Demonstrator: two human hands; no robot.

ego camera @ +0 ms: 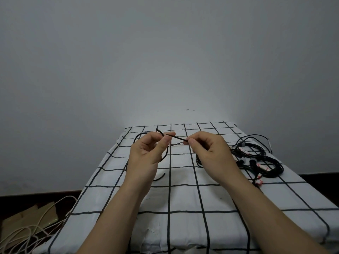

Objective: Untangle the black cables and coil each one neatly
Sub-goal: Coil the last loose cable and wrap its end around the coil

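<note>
A thin black cable (178,138) stretches taut between my two hands above the checked table. My left hand (146,153) pinches it between thumb and forefinger near one end, whose tip sticks up past the fingers. My right hand (211,153) pinches the other side of the same stretch. The cable's slack loops down behind my left hand, and a loose tail (160,177) lies on the cloth. Part of it is hidden by my hands.
Several coiled black cables (260,162) with white-and-red tags lie at the table's right side. The table (183,198) wears a white cloth with black grid lines and stands against a grey wall. Pale cords (27,233) and cardboard lie on the floor at lower left.
</note>
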